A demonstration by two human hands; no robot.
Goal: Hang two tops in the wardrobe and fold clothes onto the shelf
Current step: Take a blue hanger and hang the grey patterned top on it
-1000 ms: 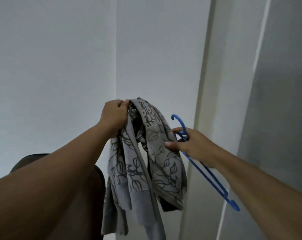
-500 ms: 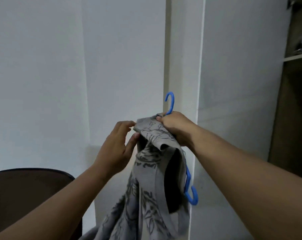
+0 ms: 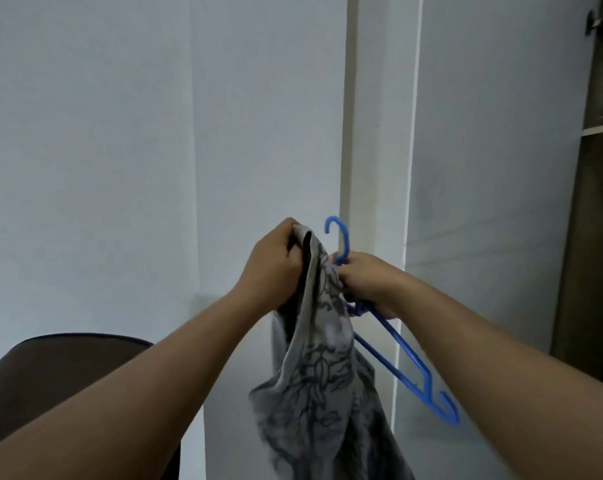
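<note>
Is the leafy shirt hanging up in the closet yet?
Not yet. Nothing looks finished. The left hand grips the grey leaf-print top while the right hand holds the blue hanger, which isn't fully inside it. Hanging it in the wardrobe is still left, and so is the folding.

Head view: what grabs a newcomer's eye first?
The bright blue hanger at centre, its hook pointing up, gripped near the neck by the right hand. Just left of it, the left hand holds up a grey leaf-print top that drapes down. An open wardrobe shows at far right.
</note>
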